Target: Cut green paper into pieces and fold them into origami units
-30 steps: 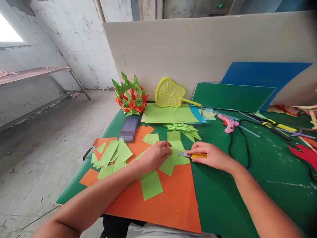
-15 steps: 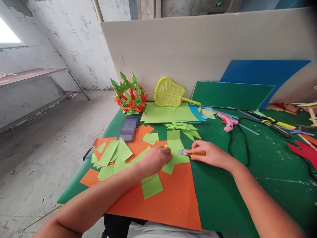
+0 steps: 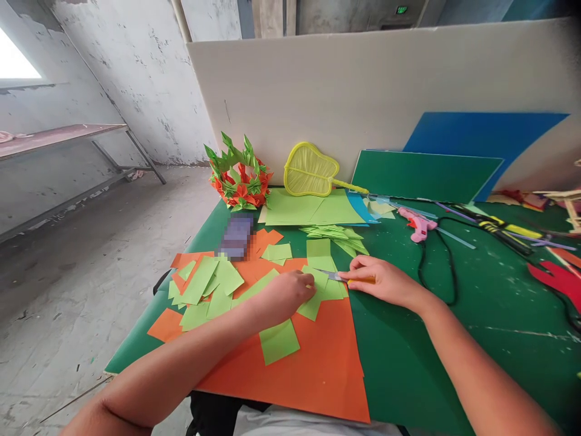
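A yellow-handled craft knife (image 3: 362, 280) is gripped in my right hand (image 3: 379, 278). Its blade points left, with the tip at a piece of green paper (image 3: 316, 279). My left hand (image 3: 287, 293) pinches the left side of that piece between closed fingers. More green paper pieces (image 3: 319, 254) lie under and around it. Beneath them spreads a large orange sheet (image 3: 308, 363), and one green square (image 3: 279, 341) rests on it nearer to me.
Loose green pieces (image 3: 202, 281) are heaped left of my left hand. Behind are a pixelated dark rectangle (image 3: 236, 235), a red-green folded-paper ring (image 3: 240, 175), a yellow fan (image 3: 311, 169) and folded green strips (image 3: 336, 236). A pink glue gun (image 3: 417, 224) lies right on the green tabletop (image 3: 408, 369).
The knife has shifted slightly left, and its blade has turned, so the tip now reaches the green piece by my left hand. My left hand stays nearly in place.
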A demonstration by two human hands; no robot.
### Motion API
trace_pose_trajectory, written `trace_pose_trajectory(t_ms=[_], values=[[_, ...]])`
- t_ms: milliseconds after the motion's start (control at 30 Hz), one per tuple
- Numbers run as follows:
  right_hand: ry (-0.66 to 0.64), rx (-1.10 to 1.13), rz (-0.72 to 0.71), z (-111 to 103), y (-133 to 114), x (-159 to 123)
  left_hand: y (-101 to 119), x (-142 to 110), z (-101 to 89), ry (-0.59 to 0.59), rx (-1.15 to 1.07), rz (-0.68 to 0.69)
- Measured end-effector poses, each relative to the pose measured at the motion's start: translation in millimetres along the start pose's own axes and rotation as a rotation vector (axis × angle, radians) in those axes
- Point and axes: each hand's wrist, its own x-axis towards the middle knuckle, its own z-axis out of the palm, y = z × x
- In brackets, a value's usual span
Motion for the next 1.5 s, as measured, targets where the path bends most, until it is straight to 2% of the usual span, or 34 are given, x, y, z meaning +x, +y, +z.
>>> trace_pose_trajectory(t_ms=[167,367,533,700,833,1000,1100,1200,1233,1333,1433,1500], values=[[0.042,-0.059,-0.047,4,-3,7,-1,-1,-1.8,0.034,-0.028,0.001],[0.137,-0.102,-0.083,7,-4,13,0,0,3.4,0.023,-0.062,-0.033],[0.146,-0.094,-0.047,0,0,5,-7,6,14.2,0.172,-0.197,-0.175],[0.165,-0.15,0.016,-7,6,-3,-18,9,24.0,0.253,-0.235,-0.155],[0.158,-0.187,0.02,-7,8,-3,-22,9,27.7,0.3,-0.273,-0.196],[0.164,-0.189,0.024,-5,11,-1,-27,11,25.2,0.315,-0.431,-0.301],[0.155,-0.186,0.023,-5,11,-1,-35,11,19.7,0.344,-0.672,-0.394],[0.138,-0.179,0.031,-6,10,-1,-47,8,10.3,0.289,-0.928,-0.472],[0.131,-0.175,0.034,-6,10,-2,-50,6,6.3,0.297,-0.977,-0.504],[0.126,-0.167,0.035,-6,9,-2,-59,-2,-6.3,0.208,-1.024,-0.539],[0.14,-0.166,0.031,-6,9,-1,-63,-11,-16.9,0.028,-0.905,-0.387],[0.144,-0.165,0.028,-6,9,-2,-63,-15,-21.6,0.002,-0.866,-0.273]])
